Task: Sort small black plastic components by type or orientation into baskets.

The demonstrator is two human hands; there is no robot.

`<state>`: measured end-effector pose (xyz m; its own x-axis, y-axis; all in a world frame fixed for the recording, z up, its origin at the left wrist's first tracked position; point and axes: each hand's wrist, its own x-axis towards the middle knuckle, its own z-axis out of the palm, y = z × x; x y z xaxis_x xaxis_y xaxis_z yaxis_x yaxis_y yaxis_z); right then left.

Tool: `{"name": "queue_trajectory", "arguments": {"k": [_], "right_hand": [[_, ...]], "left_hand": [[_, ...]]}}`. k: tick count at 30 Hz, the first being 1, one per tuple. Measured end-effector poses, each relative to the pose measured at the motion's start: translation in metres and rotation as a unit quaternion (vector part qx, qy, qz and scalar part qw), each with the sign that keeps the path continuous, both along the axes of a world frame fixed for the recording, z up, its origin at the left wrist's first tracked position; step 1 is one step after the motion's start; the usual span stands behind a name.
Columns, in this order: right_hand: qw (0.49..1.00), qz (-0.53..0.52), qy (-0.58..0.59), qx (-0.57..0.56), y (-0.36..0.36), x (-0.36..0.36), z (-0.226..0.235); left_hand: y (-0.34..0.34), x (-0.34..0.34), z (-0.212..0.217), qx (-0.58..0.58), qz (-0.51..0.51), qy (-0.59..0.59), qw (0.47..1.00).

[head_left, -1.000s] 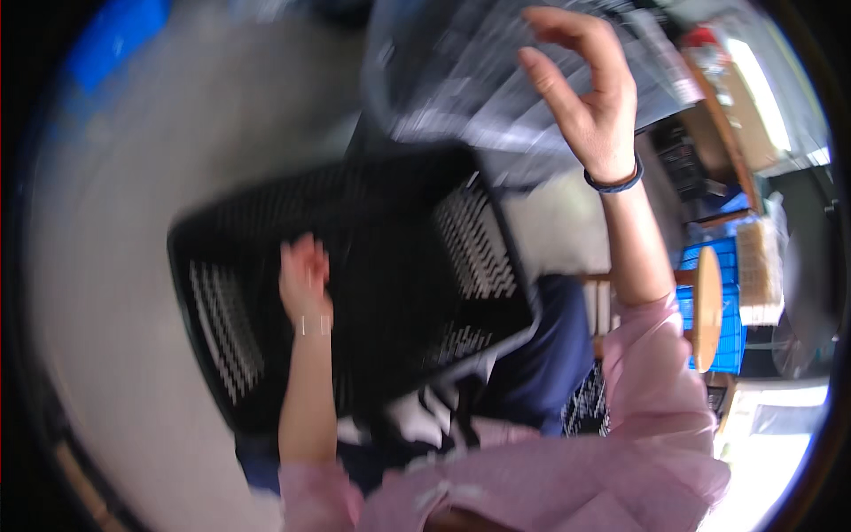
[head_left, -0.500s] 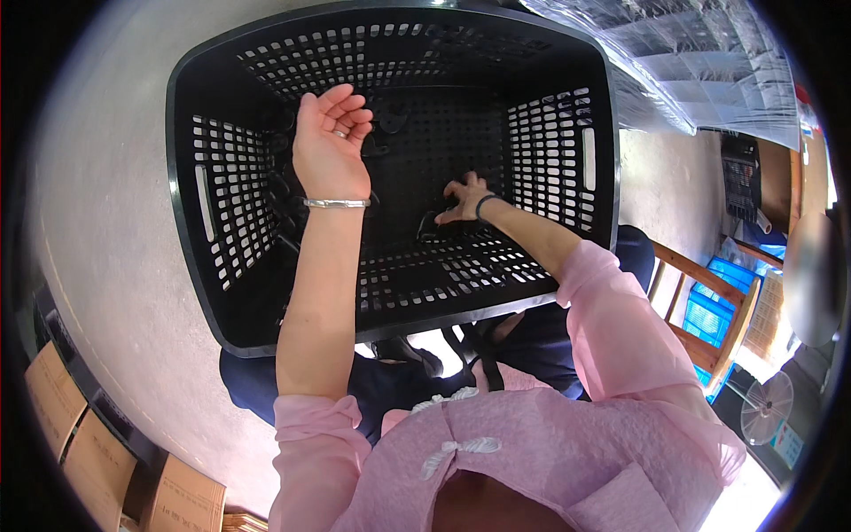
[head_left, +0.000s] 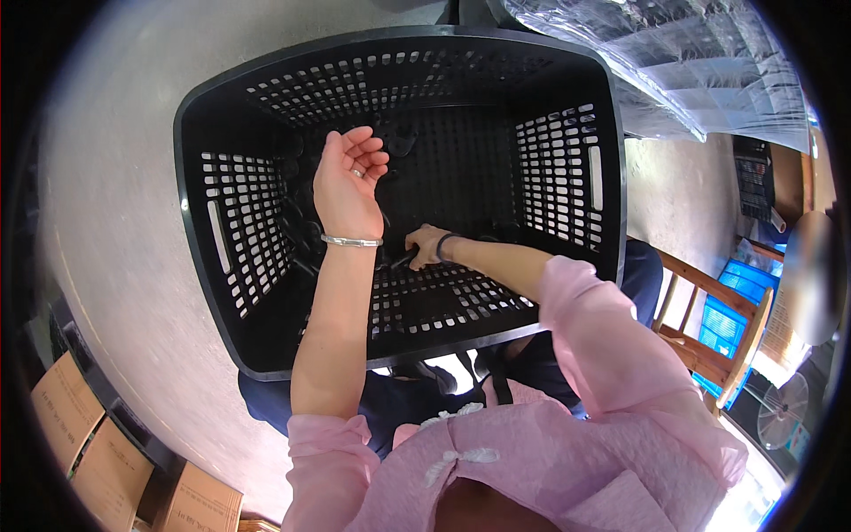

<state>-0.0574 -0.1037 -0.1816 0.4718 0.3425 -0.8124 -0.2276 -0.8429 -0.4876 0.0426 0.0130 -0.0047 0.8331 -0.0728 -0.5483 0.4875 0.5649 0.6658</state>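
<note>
A large black plastic basket (head_left: 576, 309) with slotted walls stands in front of me. Several loose black pieces (head_left: 306, 238) lie along its left side, dark against dark, so their kind is unclear. Another rounded black piece (head_left: 403, 140) lies near the far wall. My left hand (head_left: 348, 188) hovers over the basket, palm turned up, fingers loosely curled and apart, with nothing in it. Deep inside, close to the near wall, my right hand (head_left: 429, 246) points left, its bent fingers on a small black piece (head_left: 402, 261); its shape is mostly hidden.
Clear plastic wrap (head_left: 656, 53) covers something at the far right. A wooden chair (head_left: 709, 310) and blue crates (head_left: 740, 293) stand to the right, with a fan (head_left: 782, 399) nearby. Cardboard boxes (head_left: 111, 470) sit at the lower left on the grey floor (head_left: 115, 230).
My right hand has moved left and nearer to me inside the basket, its fingers drawing in, and the small black piece has shifted with it. My left hand keeps its pose.
</note>
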Motion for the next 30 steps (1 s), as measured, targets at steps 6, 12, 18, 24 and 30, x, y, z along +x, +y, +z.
{"name": "queue_trajectory", "arguments": {"k": [6, 12, 18, 24, 30], "right_hand": [[0.844, -0.419, 0.179, 0.283, -0.054, 0.043, 0.114], [0.849, -0.413, 0.07, 0.322, -0.08, 0.035, 0.194], [0.743, -0.528, 0.021, 0.411, -0.096, 0.005, 0.21], [0.817, -0.393, -0.227, 0.356, -0.08, -0.003, 0.207], [0.773, -0.46, -0.14, 0.415, -0.096, -0.001, 0.19]], "left_hand": [[-0.002, -0.006, -0.006, 0.156, -0.1, -0.039, 0.982], [-0.013, -0.024, 0.003, 0.112, -0.376, -0.155, 0.907], [-0.018, -0.022, 0.01, 0.002, -0.322, -0.105, 0.941], [-0.019, -0.026, 0.009, -0.015, -0.335, -0.069, 0.94], [-0.024, -0.033, 0.007, 0.028, -0.384, -0.077, 0.92]]}}
